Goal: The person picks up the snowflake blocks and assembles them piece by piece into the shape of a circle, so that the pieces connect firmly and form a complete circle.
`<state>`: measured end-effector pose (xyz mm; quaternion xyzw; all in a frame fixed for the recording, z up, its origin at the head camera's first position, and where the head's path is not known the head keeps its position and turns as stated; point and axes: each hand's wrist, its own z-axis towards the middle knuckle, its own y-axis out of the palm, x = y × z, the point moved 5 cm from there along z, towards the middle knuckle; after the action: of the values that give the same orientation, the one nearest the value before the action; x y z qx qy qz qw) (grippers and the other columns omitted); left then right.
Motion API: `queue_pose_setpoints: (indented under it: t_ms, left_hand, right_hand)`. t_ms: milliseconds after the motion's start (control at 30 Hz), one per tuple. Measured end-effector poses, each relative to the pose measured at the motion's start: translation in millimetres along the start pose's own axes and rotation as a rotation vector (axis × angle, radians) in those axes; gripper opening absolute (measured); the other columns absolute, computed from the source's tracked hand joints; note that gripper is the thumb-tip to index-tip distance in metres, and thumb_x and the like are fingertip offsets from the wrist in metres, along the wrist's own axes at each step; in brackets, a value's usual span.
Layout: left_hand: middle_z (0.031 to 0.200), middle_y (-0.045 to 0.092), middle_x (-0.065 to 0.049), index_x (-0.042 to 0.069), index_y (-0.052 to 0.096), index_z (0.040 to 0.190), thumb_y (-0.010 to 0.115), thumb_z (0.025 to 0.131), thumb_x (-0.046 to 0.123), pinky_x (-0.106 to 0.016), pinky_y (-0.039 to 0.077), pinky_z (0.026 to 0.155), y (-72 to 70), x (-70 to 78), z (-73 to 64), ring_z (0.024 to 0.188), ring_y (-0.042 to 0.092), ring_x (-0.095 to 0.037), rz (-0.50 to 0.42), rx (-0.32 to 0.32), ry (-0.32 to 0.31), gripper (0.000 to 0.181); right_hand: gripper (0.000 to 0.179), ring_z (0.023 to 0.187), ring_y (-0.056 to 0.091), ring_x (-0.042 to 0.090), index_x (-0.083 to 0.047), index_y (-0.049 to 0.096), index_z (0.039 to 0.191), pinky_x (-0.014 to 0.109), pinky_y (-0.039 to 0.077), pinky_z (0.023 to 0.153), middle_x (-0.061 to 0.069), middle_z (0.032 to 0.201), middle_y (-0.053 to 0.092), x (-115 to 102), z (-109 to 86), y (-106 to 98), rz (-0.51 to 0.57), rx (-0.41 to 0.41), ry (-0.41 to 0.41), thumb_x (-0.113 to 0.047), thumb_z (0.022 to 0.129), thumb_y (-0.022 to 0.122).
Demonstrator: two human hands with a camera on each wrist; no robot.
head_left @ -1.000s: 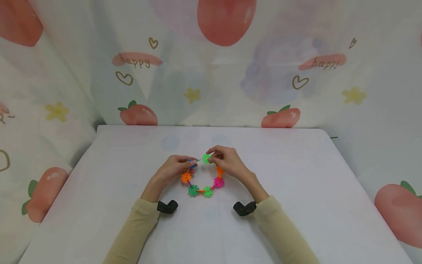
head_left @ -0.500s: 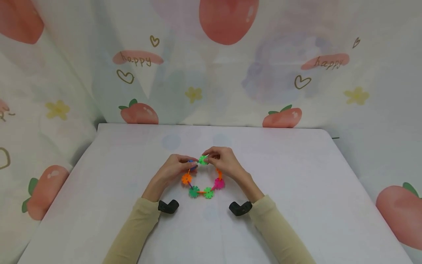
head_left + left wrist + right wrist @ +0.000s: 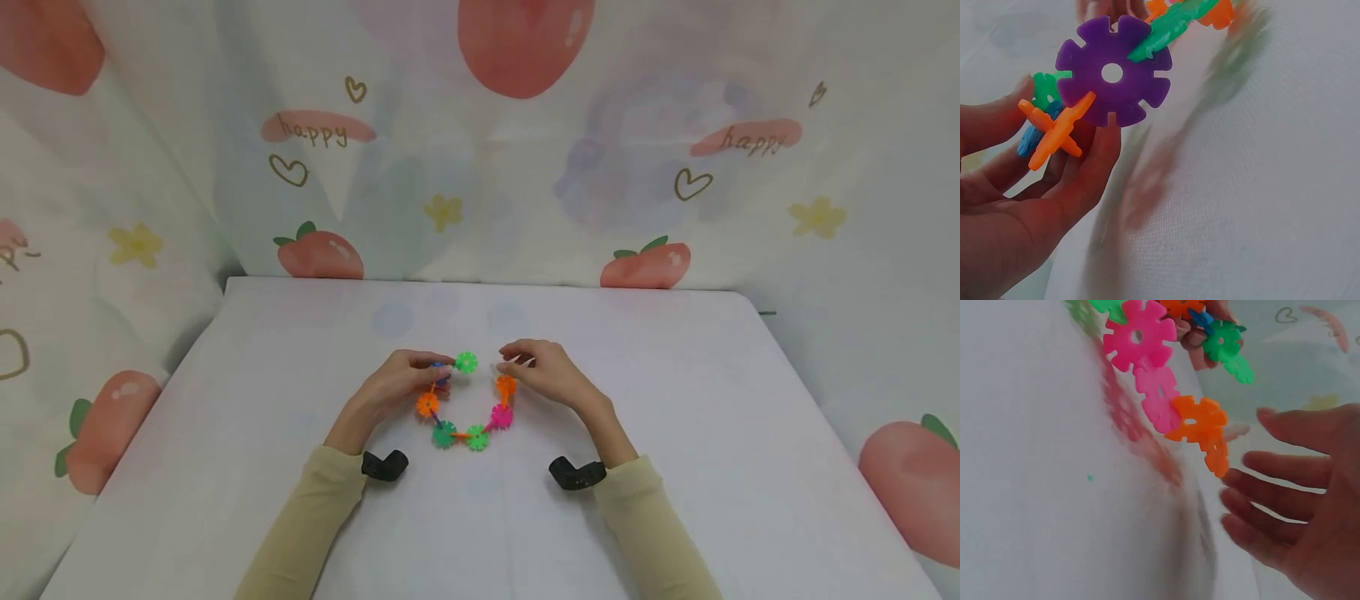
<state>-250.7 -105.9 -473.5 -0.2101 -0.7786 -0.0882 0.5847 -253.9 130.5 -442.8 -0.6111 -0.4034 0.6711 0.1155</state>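
A chain of notched plastic snowflake discs (image 3: pixel 444 434) forms a loop with a gap at its far side. My left hand (image 3: pixel 397 382) pinches its left end by the blue discs (image 3: pixel 438 372); a light green disc (image 3: pixel 466 362) sticks out past the fingertips. In the left wrist view, a purple disc (image 3: pixel 1089 62) and a crossed orange disc (image 3: pixel 1054 137) lie close to those fingers. My right hand (image 3: pixel 551 372) is beside the right end, fingers extended and apart near an orange disc (image 3: pixel 1197 419). A whitish piece (image 3: pixel 1237 432) there is hard to make out.
The white-covered table (image 3: pixel 300 325) spreads around both hands. A patterned curtain (image 3: pixel 510 183) hangs behind and at both sides. Black wrist cameras (image 3: pixel 385 466) sit on both wrists, close above the tabletop.
My right hand has let go of the light green disc and moved right, to the orange end. The green disc stays by my left hand, which keeps its pinch.
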Motion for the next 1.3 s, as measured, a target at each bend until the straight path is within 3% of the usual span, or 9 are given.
queue_pose_setpoints:
  t_ms: [167,433,633,900,1033,1133,1267,1300]
  left_hand:
    - [0.110,0.074,-0.020,-0.005,0.064,0.133,0.065,0.101,0.015,-0.031,0.056,0.095,-0.6,0.0,0.2,0.091,0.071,-0.015,-0.016,-0.010,0.017,0.038]
    - [0.102,0.076,-0.014,-0.005,0.067,0.130,0.065,0.102,0.021,-0.033,0.056,0.098,1.5,1.7,1.8,0.091,0.069,-0.015,0.042,-0.016,0.011,0.038]
    - [0.098,0.077,-0.012,-0.007,0.066,0.130,0.064,0.103,0.020,-0.033,0.056,0.098,2.5,-0.9,2.5,0.088,0.072,-0.015,0.026,-0.028,-0.005,0.039]
    - [0.098,0.075,-0.015,-0.011,0.062,0.132,0.062,0.104,0.016,-0.031,0.058,0.095,4.8,-2.3,3.5,0.084,0.074,-0.016,-0.019,-0.054,0.012,0.039]
    - [0.092,0.074,-0.015,-0.003,0.062,0.136,0.062,0.103,0.016,-0.030,0.057,0.093,5.2,-2.1,2.5,0.081,0.074,-0.020,-0.005,-0.051,0.006,0.038]
    - [0.095,0.074,-0.014,0.002,0.066,0.136,0.063,0.103,0.018,-0.028,0.053,0.093,4.8,-1.7,1.4,0.092,0.070,-0.019,0.061,-0.033,0.009,0.036]
    - [0.106,0.074,-0.011,0.001,0.069,0.131,0.064,0.102,0.020,-0.028,0.050,0.094,4.5,-2.8,1.3,0.105,0.060,-0.016,0.142,-0.012,0.014,0.035]
    - [0.106,0.074,-0.011,0.001,0.069,0.131,0.064,0.102,0.020,-0.028,0.051,0.094,4.7,-3.5,1.4,0.104,0.064,-0.017,0.137,-0.013,0.008,0.035]
  right_hand:
    - [0.034,0.112,0.067,0.027,-0.005,0.070,0.130,0.046,0.054,0.101,0.011,0.122,0.073,5.4,-2.2,3.3,0.012,-0.119,-0.024,-0.019,0.099,0.064]
    - [0.026,0.100,0.071,0.021,-0.011,0.075,0.122,0.040,0.057,0.093,0.007,0.113,0.076,1.0,-1.2,8.9,0.057,-0.072,-0.070,-0.015,0.097,0.067]
    - [0.027,0.102,0.070,0.020,-0.012,0.076,0.122,0.038,0.058,0.095,0.004,0.113,0.076,1.7,-2.3,13.9,0.059,-0.089,-0.054,-0.015,0.097,0.067]
    - [0.024,0.102,0.071,0.020,-0.009,0.077,0.118,0.039,0.058,0.095,0.005,0.111,0.077,-0.8,-0.6,16.0,0.068,-0.084,-0.101,-0.010,0.097,0.067]
    - [0.022,0.102,0.071,0.019,-0.011,0.078,0.116,0.040,0.058,0.096,0.004,0.110,0.078,-0.4,0.9,16.9,0.056,-0.061,-0.101,-0.011,0.096,0.068]
    - [0.021,0.102,0.071,0.019,-0.012,0.079,0.115,0.040,0.058,0.096,0.002,0.109,0.078,-0.2,1.4,17.2,0.049,-0.042,-0.105,-0.013,0.096,0.070]
    - [0.018,0.101,0.072,0.018,-0.012,0.080,0.112,0.038,0.059,0.094,0.002,0.107,0.079,-1.2,1.4,17.5,0.052,-0.019,-0.125,-0.014,0.096,0.073]
    - [0.018,0.101,0.072,0.018,-0.012,0.080,0.112,0.037,0.059,0.093,0.002,0.107,0.079,-1.3,1.6,17.7,0.055,-0.013,-0.127,-0.014,0.095,0.073]
